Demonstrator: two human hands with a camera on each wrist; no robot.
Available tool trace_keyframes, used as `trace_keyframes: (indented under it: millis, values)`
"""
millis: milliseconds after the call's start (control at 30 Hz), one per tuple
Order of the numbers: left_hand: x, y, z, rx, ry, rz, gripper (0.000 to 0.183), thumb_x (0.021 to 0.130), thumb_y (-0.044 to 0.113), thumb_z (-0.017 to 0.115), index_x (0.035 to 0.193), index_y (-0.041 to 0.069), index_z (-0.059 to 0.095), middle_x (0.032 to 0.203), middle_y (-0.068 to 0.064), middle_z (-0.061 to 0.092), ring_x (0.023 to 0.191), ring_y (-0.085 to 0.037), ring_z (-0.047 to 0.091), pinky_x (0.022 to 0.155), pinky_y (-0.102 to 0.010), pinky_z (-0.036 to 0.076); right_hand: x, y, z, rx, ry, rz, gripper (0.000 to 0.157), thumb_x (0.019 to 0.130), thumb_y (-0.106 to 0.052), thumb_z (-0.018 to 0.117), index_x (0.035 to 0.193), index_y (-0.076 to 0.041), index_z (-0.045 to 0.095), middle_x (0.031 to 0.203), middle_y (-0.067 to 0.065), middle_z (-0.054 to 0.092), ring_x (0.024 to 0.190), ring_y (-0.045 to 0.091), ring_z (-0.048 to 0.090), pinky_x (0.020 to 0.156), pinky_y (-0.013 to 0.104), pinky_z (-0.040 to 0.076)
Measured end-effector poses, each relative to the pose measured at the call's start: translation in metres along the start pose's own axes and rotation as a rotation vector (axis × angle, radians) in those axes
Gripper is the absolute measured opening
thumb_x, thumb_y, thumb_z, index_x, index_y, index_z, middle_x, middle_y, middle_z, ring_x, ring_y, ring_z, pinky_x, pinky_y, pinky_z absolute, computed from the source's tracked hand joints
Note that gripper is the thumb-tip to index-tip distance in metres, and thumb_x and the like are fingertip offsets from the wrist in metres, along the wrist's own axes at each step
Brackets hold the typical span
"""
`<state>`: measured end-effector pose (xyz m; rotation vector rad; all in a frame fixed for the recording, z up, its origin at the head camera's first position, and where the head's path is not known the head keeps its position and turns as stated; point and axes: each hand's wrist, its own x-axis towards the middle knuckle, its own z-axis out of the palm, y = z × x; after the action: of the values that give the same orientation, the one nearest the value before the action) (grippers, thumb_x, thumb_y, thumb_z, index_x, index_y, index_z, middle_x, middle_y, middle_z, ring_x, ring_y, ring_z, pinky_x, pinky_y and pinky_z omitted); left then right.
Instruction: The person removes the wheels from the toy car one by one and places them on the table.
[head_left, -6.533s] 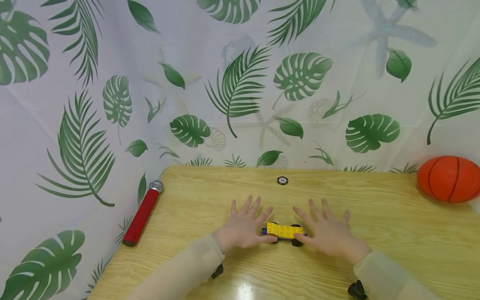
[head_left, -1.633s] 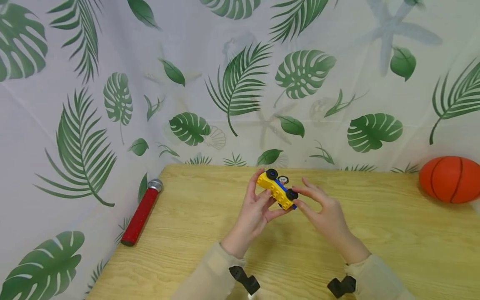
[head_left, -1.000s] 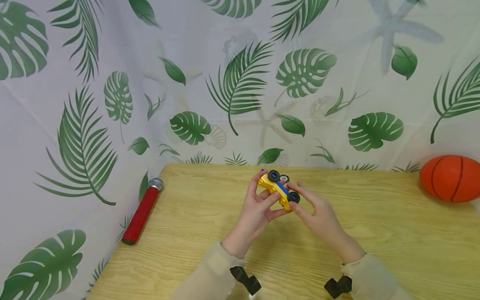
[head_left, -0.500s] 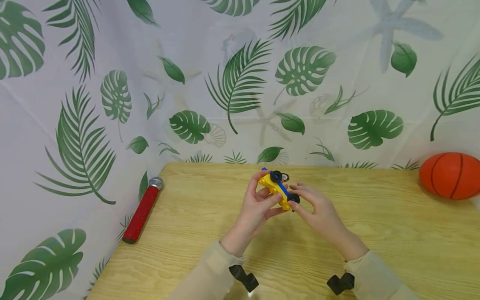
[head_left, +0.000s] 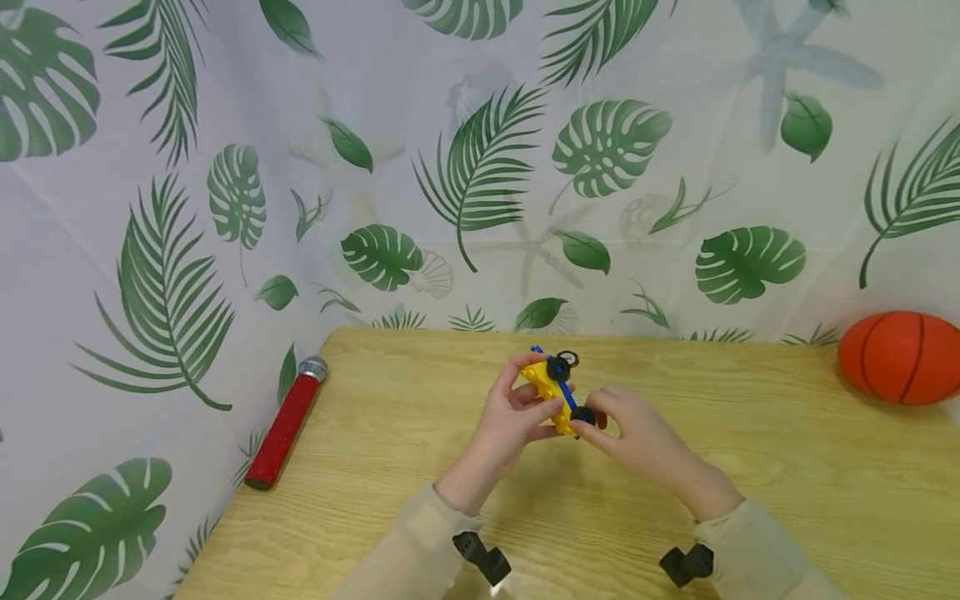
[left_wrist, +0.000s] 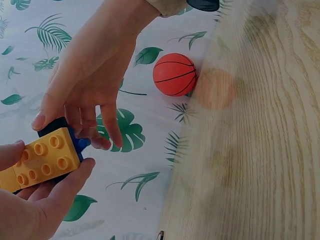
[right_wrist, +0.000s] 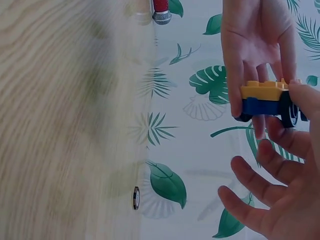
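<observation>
A toy car [head_left: 546,385] with a yellow studded body, blue chassis and black wheels is tilted on its side above the table. My left hand [head_left: 506,417] grips the yellow body, thumb on the studs and fingers around its ends. At the car's near end, my right hand [head_left: 641,429] pinches a black wheel [right_wrist: 287,110] between thumb and index finger. In the right wrist view its other fingers [right_wrist: 245,172] are spread, loosely bent. The left wrist view shows the studded yellow top [left_wrist: 47,155] between the left thumb and fingers.
Behind the car a black-and-white poker chip [head_left: 567,358] lies on the wooden table [head_left: 420,383]. A red microphone [head_left: 288,429] lies along the left edge. An orange basketball-like toy ball [head_left: 900,358] sits at the right back. A leaf-print curtain [head_left: 480,275] hangs behind.
Earlier the car stood on the table between two spread hands. Both hands then lifted and tipped it. Lately it has lowered slightly and turned steeper, and the right fingers have curled further round the wheel.
</observation>
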<state>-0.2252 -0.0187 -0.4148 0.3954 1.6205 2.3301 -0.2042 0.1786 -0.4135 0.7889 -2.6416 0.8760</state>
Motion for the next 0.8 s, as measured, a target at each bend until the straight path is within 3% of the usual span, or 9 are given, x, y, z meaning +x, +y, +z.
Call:
trace_keyframes:
  millis: [300, 600, 800]
  values:
    - [-0.0016, -0.001, -0.0012, 0.062, -0.003, -0.037, 0.052, 0.094, -0.007, 0.06, 0.134, 0.024, 0.049, 0.129, -0.022, 0.064, 0.114, -0.03, 0.066, 0.081, -0.049, 0.06, -0.0009, 0.0002, -0.0042, 0.05, -0.121, 0.014, 0.016, 0.094, -0.028, 0.068, 0.083, -0.021, 0.058, 0.07, -0.013, 0.045, 0.065, 0.005, 0.044, 0.058, 0.021, 0.036]
    - [-0.0021, -0.0022, -0.0036, 0.073, -0.007, -0.045, 0.054, 0.094, -0.005, 0.061, 0.138, 0.024, 0.047, 0.13, -0.021, 0.063, 0.107, -0.024, 0.068, 0.078, -0.047, 0.061, -0.0009, -0.0004, -0.0041, 0.106, -0.092, -0.019, 0.016, 0.091, -0.024, 0.071, 0.081, -0.023, 0.059, 0.069, -0.014, 0.045, 0.065, 0.002, 0.043, 0.06, 0.021, 0.038]
    - [-0.0037, -0.0005, -0.0031, 0.086, 0.01, -0.055, 0.055, 0.093, -0.006, 0.061, 0.137, 0.026, 0.049, 0.121, -0.019, 0.066, 0.102, -0.023, 0.068, 0.076, -0.048, 0.061, -0.002, -0.0016, -0.004, 0.146, -0.034, -0.11, 0.018, 0.089, -0.017, 0.074, 0.08, -0.022, 0.059, 0.07, -0.016, 0.045, 0.065, -0.001, 0.043, 0.06, 0.02, 0.039]
